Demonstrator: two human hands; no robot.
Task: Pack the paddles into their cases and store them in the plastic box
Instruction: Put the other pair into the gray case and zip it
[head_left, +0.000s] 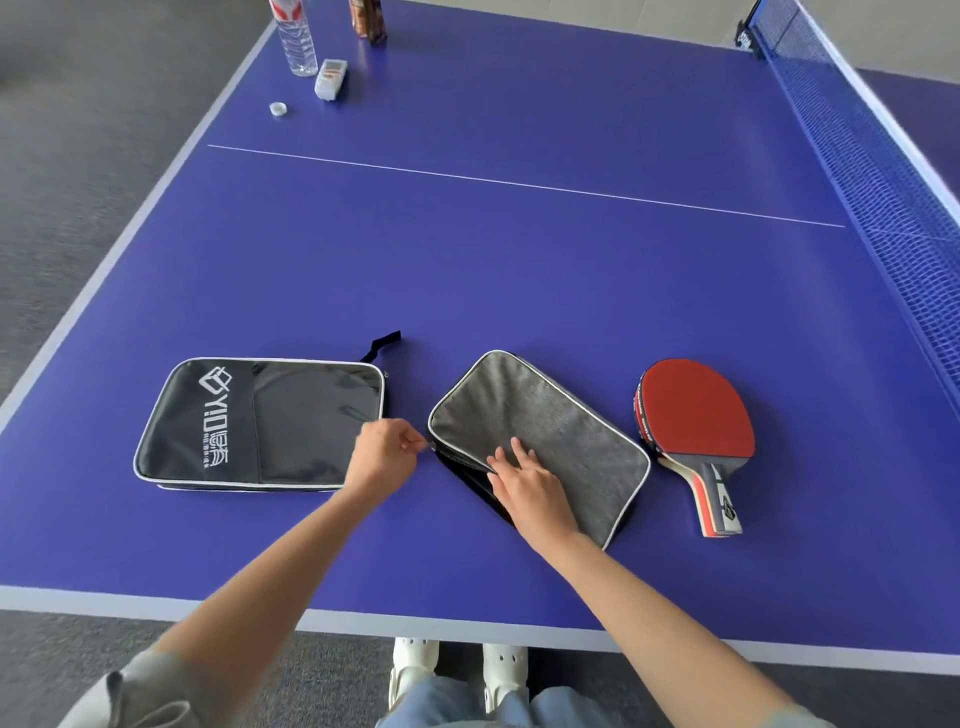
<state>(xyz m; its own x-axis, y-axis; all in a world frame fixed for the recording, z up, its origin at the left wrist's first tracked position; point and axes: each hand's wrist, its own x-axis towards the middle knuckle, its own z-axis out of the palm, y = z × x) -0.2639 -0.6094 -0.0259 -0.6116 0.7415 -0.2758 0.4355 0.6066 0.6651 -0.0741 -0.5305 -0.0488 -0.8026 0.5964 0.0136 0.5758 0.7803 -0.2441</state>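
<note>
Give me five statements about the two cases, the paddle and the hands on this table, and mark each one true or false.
1. The red paddle lies bare on the table, to the right of the grey case. True.
2. The right hand rests flat on the grey case. True.
3. The left hand grips the paddle's handle. False: it is pinched at the grey case's corner, seemingly on the zipper pull; the paddle is untouched.
4. The black case lies on top of the grey case. False: they lie side by side, apart.
5. A clear water bottle stands at the table's far left. True.
</note>
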